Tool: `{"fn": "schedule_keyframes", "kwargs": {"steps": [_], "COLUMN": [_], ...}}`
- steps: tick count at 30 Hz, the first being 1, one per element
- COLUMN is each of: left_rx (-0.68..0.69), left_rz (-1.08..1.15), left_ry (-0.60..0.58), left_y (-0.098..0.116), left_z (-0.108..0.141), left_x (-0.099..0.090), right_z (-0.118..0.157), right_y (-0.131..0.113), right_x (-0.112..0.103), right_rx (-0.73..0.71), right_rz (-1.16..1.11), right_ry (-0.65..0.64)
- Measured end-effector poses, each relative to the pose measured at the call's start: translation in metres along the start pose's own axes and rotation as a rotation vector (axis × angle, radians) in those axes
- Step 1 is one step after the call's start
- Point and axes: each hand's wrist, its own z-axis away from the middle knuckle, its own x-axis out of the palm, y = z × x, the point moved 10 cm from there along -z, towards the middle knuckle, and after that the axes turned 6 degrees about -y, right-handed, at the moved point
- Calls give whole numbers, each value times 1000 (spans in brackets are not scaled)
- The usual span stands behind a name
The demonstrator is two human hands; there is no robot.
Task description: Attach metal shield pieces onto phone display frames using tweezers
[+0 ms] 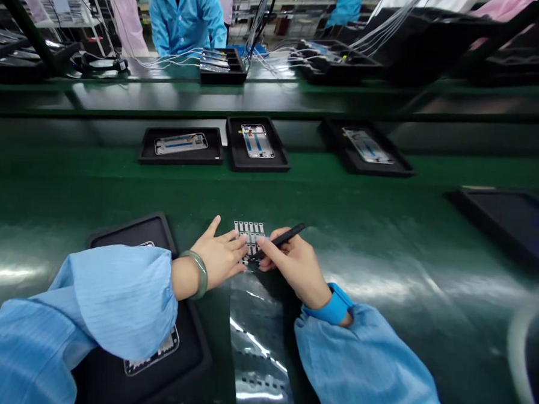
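My left hand (219, 250) lies flat with fingers spread at the left side of a sheet of small pale stickers (249, 228). Pinched in my right hand (296, 260) is a black pen-like tool (286, 234), its tip down near the sheet's lower edge. A clear shiny film strip (262, 346) with rows of dark marks runs from the sheet toward me. Under my left sleeve sits a black tray (190, 342) holding a phone frame (153, 358), largely hidden by the sleeve.
Three black trays with phone frames stand at the back: left (181, 159), middle (260, 165) and right (379, 168). Another black tray (512, 221) lies at the right on the green table (363, 219). Beyond a raised ledge, a person in blue (184, 16) faces this way among trays and cables.
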Motion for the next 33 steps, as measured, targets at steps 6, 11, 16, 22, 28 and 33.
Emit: {"fn": "schedule_keyframes", "kwargs": {"steps": [6, 11, 16, 22, 28, 33], "left_rx": [-6, -7, -12, -18, -22, -12], "left_rz": [23, 43, 40, 49, 52, 51], "left_ry": [-13, -41, -47, -50, -40, -9], "left_y": [1, 0, -1, 0, -1, -1], "left_z": [1, 2, 2, 2, 3, 3], "left_x": [-2, -3, -2, -4, -4, -6], "right_z": [0, -1, -1, -2, -1, 0], "right_y": [3, 4, 5, 9, 8, 7], "right_x": [4, 5, 6, 8, 6, 6], "right_rx": [9, 11, 36, 91, 117, 140], "right_rz": [35, 42, 59, 0, -25, 4], "right_ry": [-25, -29, -23, -27, 4, 16]}}
